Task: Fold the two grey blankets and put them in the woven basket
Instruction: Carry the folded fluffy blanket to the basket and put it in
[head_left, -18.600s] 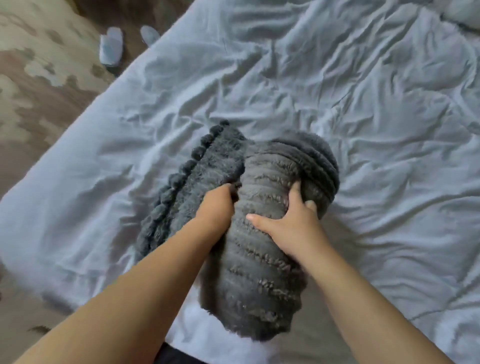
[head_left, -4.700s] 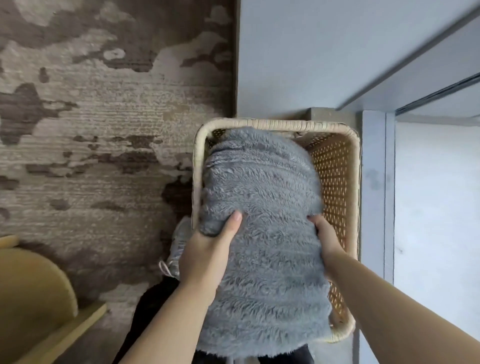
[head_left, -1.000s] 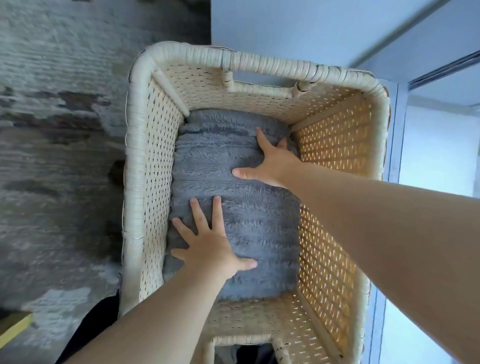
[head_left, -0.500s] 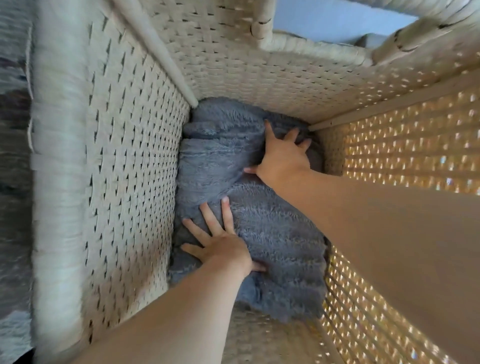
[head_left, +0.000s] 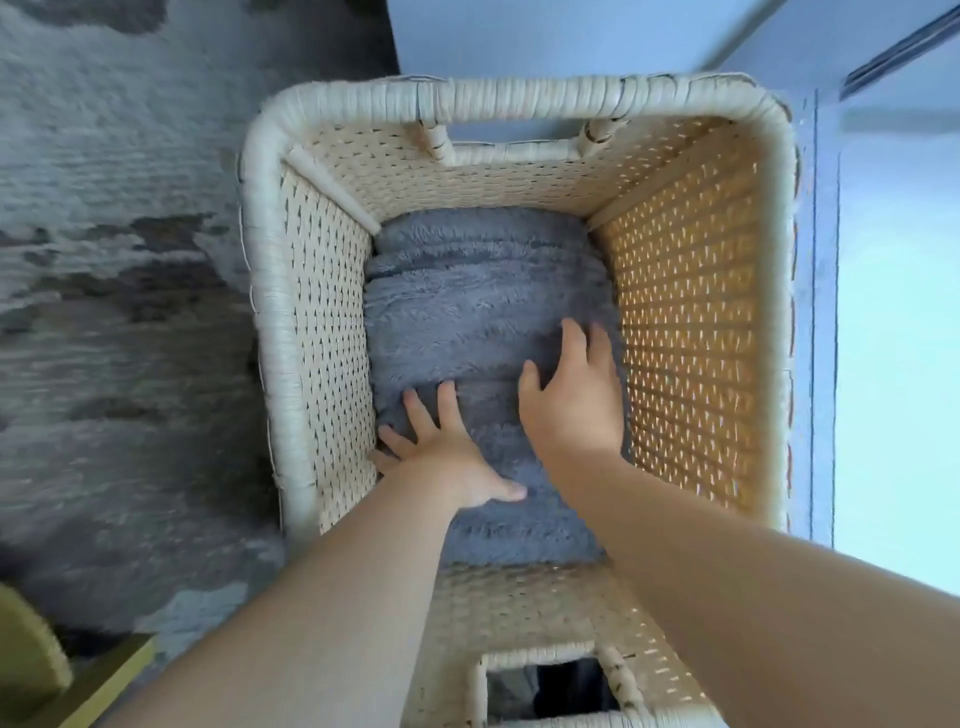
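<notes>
View from above into a tall woven basket (head_left: 306, 332) standing on a mottled brown and grey carpet (head_left: 119, 312), beside a pale wall (head_left: 898, 338). A folded grey blanket (head_left: 483, 306) lies at the bottom of the basket, filling most of the floor from the far wall toward the near one. Both bare arms reach down inside. The left hand (head_left: 447, 457) lies flat on the blanket near the left wall, fingers spread, gripping nothing. The right hand (head_left: 571, 400) rests palm down on the blanket just beside the right wall, fingers together and open. The two hands sit close but do not touch. Handle cut-outs show in the near and far walls. A yellow piece of furniture (head_left: 47, 675) shows at the lower left corner.
</notes>
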